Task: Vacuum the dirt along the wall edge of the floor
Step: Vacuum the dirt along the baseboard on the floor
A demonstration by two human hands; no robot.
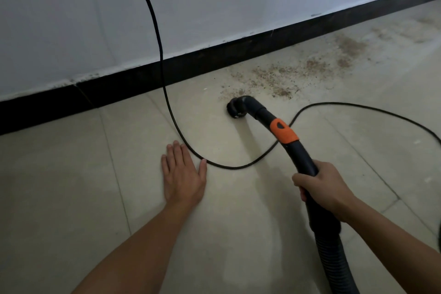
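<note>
Floor (pixel 71 198): pale beige tiles, fills near and middle of view. Wall (pixel 214 2): white, scuffed, running from near left to far right. Black skirting strip (pixel 238 51) along wall base, meeting floor.
Dirt (pixel 281 76): brown crumbly scatter on floor just beside skirting, spreading from centre toward far right; thicker patches farther right.
Vacuum hose (pixel 328 243): black, ribbed at near end, rising from bottom right into rigid curved handle with orange collar (pixel 284 130).
Nozzle (pixel 235 108): black round head, pressed on floor at near-left edge of dirt patch, slightly apart from skirting.
Power cord (pixel 158 38): black, dropping down wall from top, looping across floor, passing under hose, trailing off right.
Right hand (pixel 322 186): wrapped tight round hose handle, below orange collar.
Left hand (pixel 182 172): flat, palm down on floor, fingers spread, thumb tip touching cord loop.
</note>
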